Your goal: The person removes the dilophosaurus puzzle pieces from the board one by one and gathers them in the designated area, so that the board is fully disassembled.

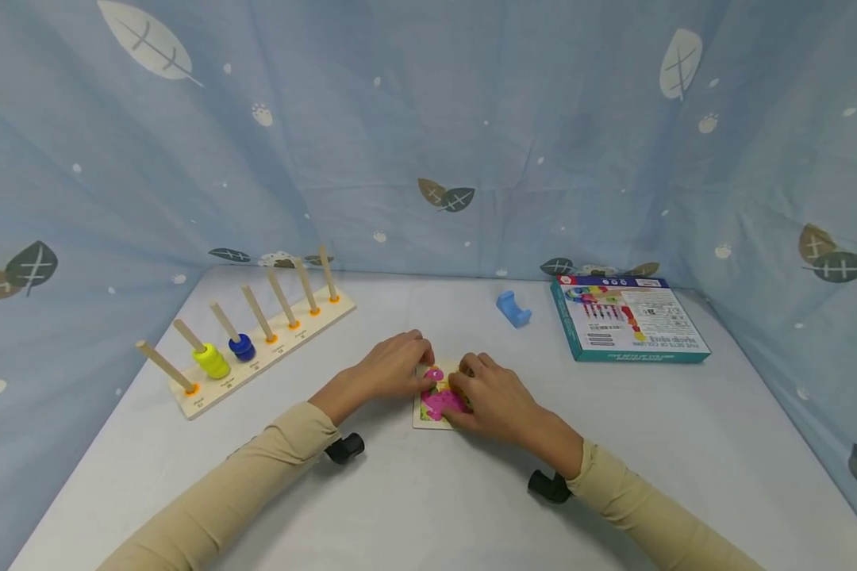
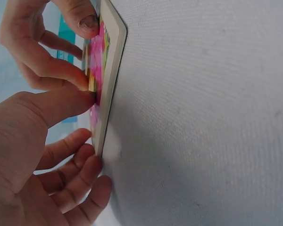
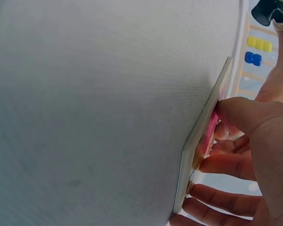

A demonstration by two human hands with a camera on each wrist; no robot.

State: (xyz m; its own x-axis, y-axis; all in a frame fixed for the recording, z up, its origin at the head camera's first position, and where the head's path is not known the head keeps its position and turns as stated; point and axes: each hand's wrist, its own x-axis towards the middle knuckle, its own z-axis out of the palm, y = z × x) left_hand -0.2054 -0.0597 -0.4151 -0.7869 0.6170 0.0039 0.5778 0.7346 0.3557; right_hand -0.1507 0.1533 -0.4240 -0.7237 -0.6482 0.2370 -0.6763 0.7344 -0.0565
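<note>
A small wooden puzzle board (image 1: pixel 430 425) with a pink animal picture (image 1: pixel 439 402) lies flat on the table between both hands. The left hand (image 1: pixel 394 367) is at its left side; in the left wrist view the thumb of the left hand (image 2: pixel 42 136) rests on the picture, with the other fingers bent at the board's edge (image 2: pixel 114 61). From the right, the right hand (image 1: pixel 496 400) reaches over the board, thumb and index finger bent around the pink part (image 3: pixel 210 129). Its other fingers touch the board's far edge. The fingers hide part of the picture.
A wooden peg stand (image 1: pixel 239 377) with yellow rings (image 1: pixel 212 361) and blue rings (image 1: pixel 242 347) stands at the left. Towards the back are a light blue curved block (image 1: pixel 513 309) and, farther right, a flat teal box (image 1: pixel 636 321). A patterned blue cloth (image 1: pixel 414 119) hangs behind the table.
</note>
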